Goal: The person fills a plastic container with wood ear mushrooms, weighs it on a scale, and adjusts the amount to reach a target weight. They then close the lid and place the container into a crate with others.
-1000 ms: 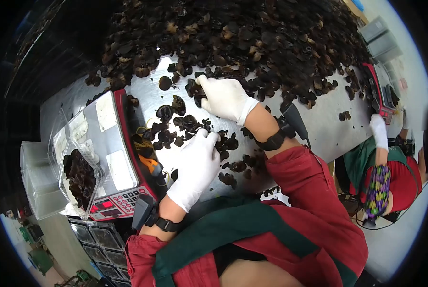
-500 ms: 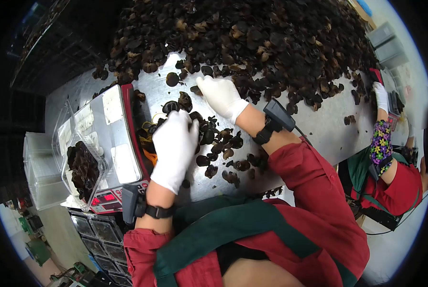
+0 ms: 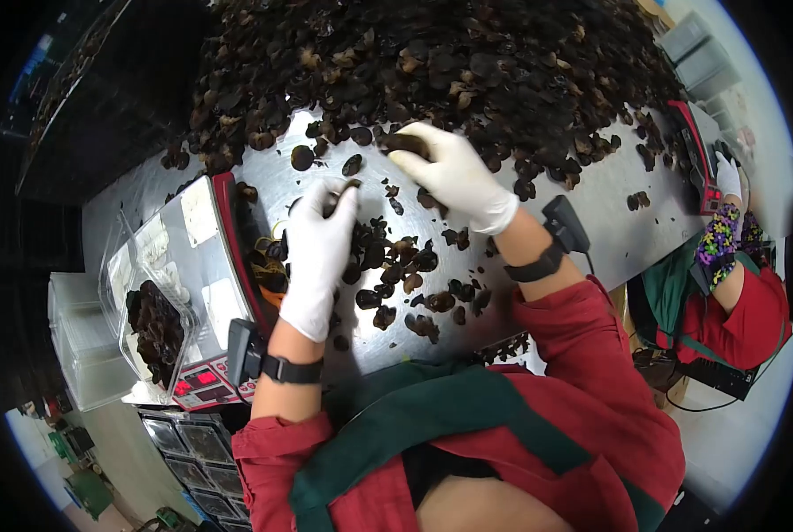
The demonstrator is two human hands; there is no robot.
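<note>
My left hand (image 3: 318,244), in a white glove, is raised above scattered dark dried fungus pieces (image 3: 394,266) on the metal table (image 3: 582,208). It pinches one small piece (image 3: 343,187) at its fingertips. My right hand (image 3: 457,173), also gloved, sits at the edge of the big fungus pile (image 3: 432,62) and grips a dark piece (image 3: 403,142). Left of my left hand stands a red scale (image 3: 214,266). A clear plastic tray (image 3: 152,324) on the scale is partly filled with fungus.
A co-worker at the right, with red sleeves and a flowered arm cover (image 3: 720,235), reaches a gloved hand (image 3: 729,175) to a second scale (image 3: 693,155). Stacked clear trays (image 3: 82,341) sit left of my scale. More trays (image 3: 183,448) lie below the table edge.
My left hand rose off the scattered pieces with one piece pinched. My right hand shifted right to the pile's edge and closed on a piece. The co-worker's arm moved too.
</note>
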